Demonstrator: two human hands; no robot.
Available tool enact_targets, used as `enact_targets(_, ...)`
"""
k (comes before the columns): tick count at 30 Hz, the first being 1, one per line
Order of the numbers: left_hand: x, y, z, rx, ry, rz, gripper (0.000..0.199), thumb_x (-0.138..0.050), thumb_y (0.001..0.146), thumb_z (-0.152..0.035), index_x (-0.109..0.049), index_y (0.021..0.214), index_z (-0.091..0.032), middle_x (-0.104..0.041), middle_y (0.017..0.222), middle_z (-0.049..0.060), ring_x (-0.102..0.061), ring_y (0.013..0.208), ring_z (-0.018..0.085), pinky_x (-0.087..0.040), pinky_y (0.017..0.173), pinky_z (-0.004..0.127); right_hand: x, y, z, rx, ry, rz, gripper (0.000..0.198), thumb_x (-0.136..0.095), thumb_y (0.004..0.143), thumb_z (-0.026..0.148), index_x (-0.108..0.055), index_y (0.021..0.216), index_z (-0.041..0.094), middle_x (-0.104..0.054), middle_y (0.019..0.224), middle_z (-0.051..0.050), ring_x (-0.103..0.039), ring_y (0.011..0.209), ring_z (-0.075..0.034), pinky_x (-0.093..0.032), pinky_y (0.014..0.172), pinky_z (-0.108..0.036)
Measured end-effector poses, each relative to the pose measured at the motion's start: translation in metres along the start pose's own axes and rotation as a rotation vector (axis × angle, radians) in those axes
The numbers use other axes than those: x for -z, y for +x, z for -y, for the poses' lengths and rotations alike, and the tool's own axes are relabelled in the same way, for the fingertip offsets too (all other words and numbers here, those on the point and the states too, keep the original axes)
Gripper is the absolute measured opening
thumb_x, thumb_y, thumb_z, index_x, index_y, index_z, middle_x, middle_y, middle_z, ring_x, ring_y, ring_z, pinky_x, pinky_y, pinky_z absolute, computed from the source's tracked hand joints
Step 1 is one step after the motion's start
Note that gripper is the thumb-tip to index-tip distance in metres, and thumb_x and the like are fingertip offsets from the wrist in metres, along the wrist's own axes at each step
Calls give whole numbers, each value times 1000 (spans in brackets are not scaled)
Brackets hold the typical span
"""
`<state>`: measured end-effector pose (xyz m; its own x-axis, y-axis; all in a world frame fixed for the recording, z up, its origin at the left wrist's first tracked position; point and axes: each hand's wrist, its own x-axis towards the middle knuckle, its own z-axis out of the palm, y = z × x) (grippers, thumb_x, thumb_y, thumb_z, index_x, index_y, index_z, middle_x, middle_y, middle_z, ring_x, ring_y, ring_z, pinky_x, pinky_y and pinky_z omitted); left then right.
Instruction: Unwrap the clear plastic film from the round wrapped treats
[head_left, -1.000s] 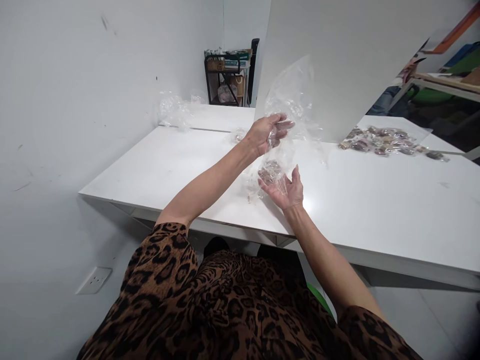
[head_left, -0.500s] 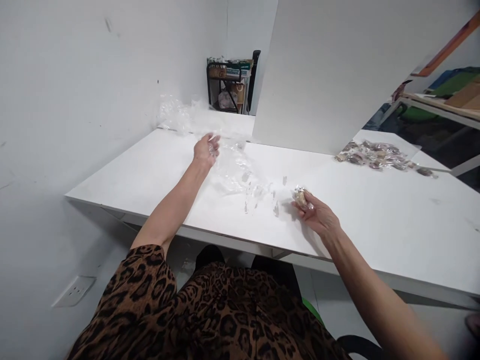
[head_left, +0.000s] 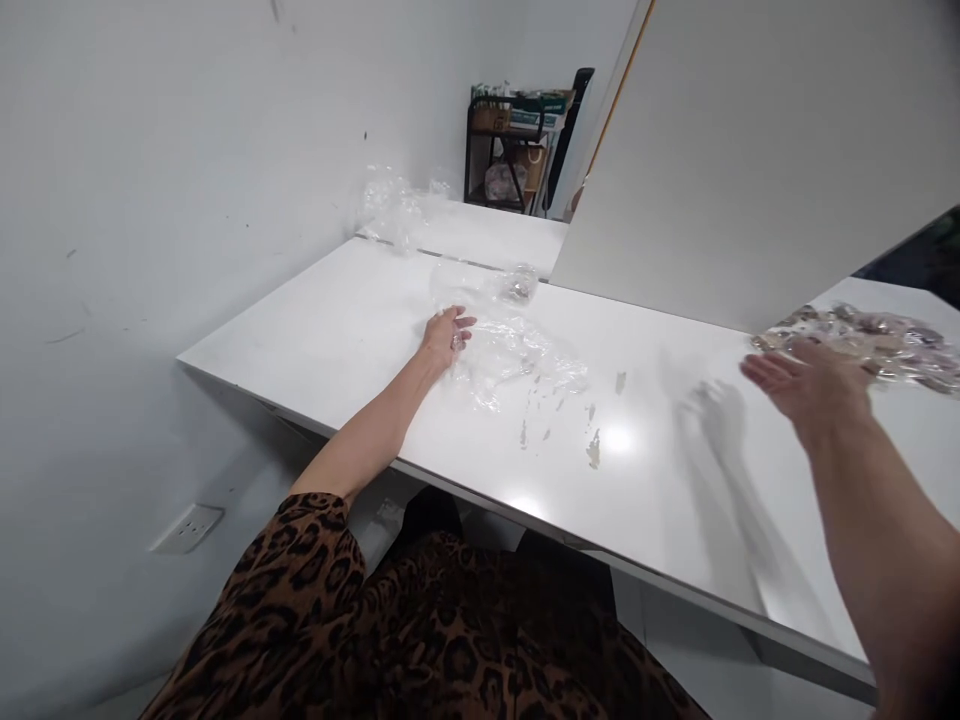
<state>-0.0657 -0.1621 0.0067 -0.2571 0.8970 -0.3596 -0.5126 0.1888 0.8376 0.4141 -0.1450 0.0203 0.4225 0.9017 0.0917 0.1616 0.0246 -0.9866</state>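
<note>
A clear plastic bag (head_left: 510, 340) lies crumpled on the white table (head_left: 300, 330). My left hand (head_left: 448, 335) is closed on the near left edge of this bag, with its fingers curled. One small wrapped piece (head_left: 519, 288) shows at the bag's far end, under clear film. At the right, my right hand (head_left: 814, 385) is slightly blurred, fingers stretched out and nothing seen in them. It hovers at the near left side of a pile of small clear-wrapped pieces (head_left: 900, 340), partly covering it.
More crumpled clear plastic (head_left: 394, 205) rests against the wall at the far left corner. A tall white panel (head_left: 712, 170) stands along the table's back. Beyond it is a black shelf cart (head_left: 506, 130). Peeled marks (head_left: 593, 448) spot the tabletop.
My right hand has let go of the wrapped piece and moved right to the pile. A wrapped piece now shows at the bag's far end. The view has turned to the right.
</note>
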Motion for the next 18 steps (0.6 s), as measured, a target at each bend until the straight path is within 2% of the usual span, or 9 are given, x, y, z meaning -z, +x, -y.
enact_targets(2,1,-1,2,-19,23,45,12,-62,96,-29,-57,93,-19,-68,72,0,-48,41,5,-26,40,17,-36,-28,-11,-94,66,90,20,-77,79,35,-61,89,28,-66,94,-6,-68,79,-22,-59,68,-43)
enact_targets(4,0,-4,4,-36,47,118,18,-64,96,-36,-58,96,-20,-69,75,1,-49,42,5,-27,41,17,-81,-68,-13,-66,30,263,42,-86,70,39,-66,104,27,-69,106,-8,-67,84,-22,-56,66,-37)
enact_targets(7,-3,-14,7,-30,87,265,27,-63,96,-47,-59,99,-20,-70,78,2,-49,42,5,-27,40,18,-143,-119,-8,104,-135,496,69,-95,59,42,-68,119,25,-66,124,-11,-64,96,-25,-55,75,-38)
enact_targets(8,-4,-20,8,-25,103,315,30,-63,96,-50,-59,100,-20,-70,79,2,-49,41,6,-27,40,18,-158,-131,-6,163,-197,563,71,-97,56,39,-69,119,24,-66,123,-11,-62,99,-26,-54,81,-39)
enact_targets(9,-4,-26,8,-23,124,361,34,-64,94,-54,-58,101,-20,-70,79,2,-50,41,6,-26,40,19,-171,-139,-5,231,-269,619,64,-96,57,37,-71,114,24,-67,117,-10,-61,100,-27,-53,85,-40)
enact_targets(12,3,-46,8,-74,265,469,48,-68,89,-62,-58,110,-20,-71,82,4,-53,43,8,-28,42,21,-191,-152,-4,399,-471,716,19,-83,74,33,-69,81,22,-64,89,-7,-56,83,-22,-48,82,-37)
enact_targets(15,17,-65,8,-186,548,568,71,-81,78,-59,-55,132,-20,-71,86,5,-56,46,11,-37,47,25,-192,-164,0,438,-469,733,28,-70,85,34,-58,63,21,-57,72,-4,-49,67,-18,-42,71,-34)
enact_targets(17,24,-76,9,-251,737,650,80,-88,71,-53,-57,137,-21,-71,87,5,-61,55,15,-46,58,30,-188,-176,9,397,-315,773,28,-71,86,40,-63,67,21,-59,71,-3,-51,68,-17,-41,69,-32)
enact_targets(18,27,-81,10,-277,818,702,75,-88,70,-52,-62,133,-21,-71,87,6,-64,63,18,-49,65,32,-184,-183,14,367,-226,808,28,-74,85,44,-66,71,21,-61,73,-2,-53,69,-18,-42,68,-32)
